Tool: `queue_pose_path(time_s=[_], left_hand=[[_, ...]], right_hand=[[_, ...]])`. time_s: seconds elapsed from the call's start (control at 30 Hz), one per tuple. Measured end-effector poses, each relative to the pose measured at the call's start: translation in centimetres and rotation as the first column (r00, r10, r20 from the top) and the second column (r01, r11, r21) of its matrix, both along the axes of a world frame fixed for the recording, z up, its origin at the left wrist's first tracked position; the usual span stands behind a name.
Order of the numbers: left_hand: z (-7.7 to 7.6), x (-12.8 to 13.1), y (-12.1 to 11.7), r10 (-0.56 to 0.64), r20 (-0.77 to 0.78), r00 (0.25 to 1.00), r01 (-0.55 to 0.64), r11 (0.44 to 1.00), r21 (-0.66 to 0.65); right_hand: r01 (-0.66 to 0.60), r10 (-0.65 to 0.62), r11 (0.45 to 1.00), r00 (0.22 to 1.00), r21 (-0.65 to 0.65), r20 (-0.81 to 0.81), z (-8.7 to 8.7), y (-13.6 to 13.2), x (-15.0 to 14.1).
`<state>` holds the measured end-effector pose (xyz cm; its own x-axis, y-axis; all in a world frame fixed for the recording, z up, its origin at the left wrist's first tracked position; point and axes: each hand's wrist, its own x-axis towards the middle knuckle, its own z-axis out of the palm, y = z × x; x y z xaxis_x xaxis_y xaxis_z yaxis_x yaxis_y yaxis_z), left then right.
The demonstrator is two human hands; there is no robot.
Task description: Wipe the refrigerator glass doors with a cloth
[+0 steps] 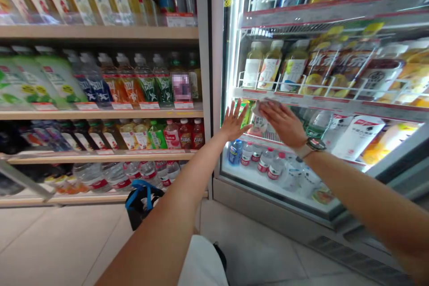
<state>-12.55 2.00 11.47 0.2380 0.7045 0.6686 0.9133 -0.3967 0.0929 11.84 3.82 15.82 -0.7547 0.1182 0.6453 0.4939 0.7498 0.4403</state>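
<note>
My left hand [233, 121] has its fingers spread, with the palm toward the glass front of a lit drinks fridge [254, 214]. To its right, my right hand [279, 120] lies nearly flat over a pale greyish cloth [264, 102] at the glass. The fingers cover most of the cloth, so its exact kind is hard to make out. A dark watch [316, 144] is on my right wrist. Behind the hands, a green package [246, 109] and a white-labelled drink [258, 124] are partly hidden on a fridge shelf.
Left of the fridge stands an open wooden shelf unit [100, 114] full of bottled drinks. A black bag with blue handles [140, 205] is on the tiled floor [67, 241] in front of it. Red-capped water bottles [275, 167] stand at the fridge's bottom.
</note>
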Motion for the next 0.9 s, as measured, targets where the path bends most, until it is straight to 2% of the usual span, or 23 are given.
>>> queue_pose_path(time_s=[0.07, 0.13, 0.2, 0.23, 0.3, 0.5, 0.57, 0.6, 0.63, 0.7, 0.8, 0.9], left_hand=[[0.1, -0.1, -0.2, -0.017, 0.007, 1.000, 0.017, 1.000, -0.016], [0.2, -0.2, -0.5, -0.018, 0.003, 1.000, 0.018, 0.999, -0.029], [0.2, -0.2, -0.6, 0.000, -0.005, 1.000, 0.000, 1.000, -0.021], [0.1, -0.3, -0.6, 0.012, -0.013, 1.000, -0.012, 1.000, -0.014], [0.0, -0.4, -0.6, 0.037, -0.022, 0.999, -0.037, 0.999, -0.003], [-0.4, -0.8, -0.5, 0.062, -0.053, 0.997, -0.061, 0.998, 0.020], [-0.4, -1.0, -0.6, 0.070, -0.069, 0.995, -0.068, 0.997, 0.031], [-0.5, -1.0, -0.6, 0.076, -0.075, 0.994, -0.073, 0.997, 0.037], [-0.5, -1.1, -0.6, 0.081, -0.080, 0.993, -0.078, 0.996, 0.042], [-0.5, -1.2, -0.6, 0.088, -0.081, 0.993, -0.085, 0.995, 0.045], [-0.7, -1.2, -0.6, 0.091, -0.081, 0.993, -0.087, 0.995, 0.048], [-0.8, -1.1, -0.6, 0.106, -0.072, 0.992, -0.101, 0.992, 0.072]], right_hand=[[0.024, -0.017, 0.998, 0.993, 0.059, -0.114, 4.1, 0.7, 0.1], [0.050, -0.028, 0.995, 0.974, 0.092, -0.226, 6.8, 1.1, -0.1], [0.055, -0.026, 0.994, 0.958, 0.094, -0.286, 7.4, 1.3, -0.5], [0.050, -0.021, 0.994, 0.956, 0.093, -0.292, 7.0, 1.3, -0.9], [0.031, -0.008, 0.996, 0.969, 0.089, -0.245, 4.6, 1.0, -1.7], [-0.076, 0.075, 0.996, 0.997, 0.036, 0.016, -6.6, 0.2, -2.9], [-0.106, 0.102, 0.993, 0.992, 0.047, 0.071, -8.5, 0.1, -2.6], [-0.125, 0.120, 0.990, 0.989, 0.061, 0.084, -8.7, 0.0, -2.5], [-0.139, 0.132, 0.987, 0.987, 0.078, 0.093, -8.4, 0.0, -2.2], [-0.149, 0.138, 0.981, 0.986, 0.121, 0.096, -6.1, 0.1, -1.7], [-0.098, 0.087, 0.977, 0.994, 0.188, 0.065, 0.2, 0.4, -0.9], [0.001, 0.012, 0.977, 0.998, 0.213, -0.059, 6.8, 0.9, -0.3]])
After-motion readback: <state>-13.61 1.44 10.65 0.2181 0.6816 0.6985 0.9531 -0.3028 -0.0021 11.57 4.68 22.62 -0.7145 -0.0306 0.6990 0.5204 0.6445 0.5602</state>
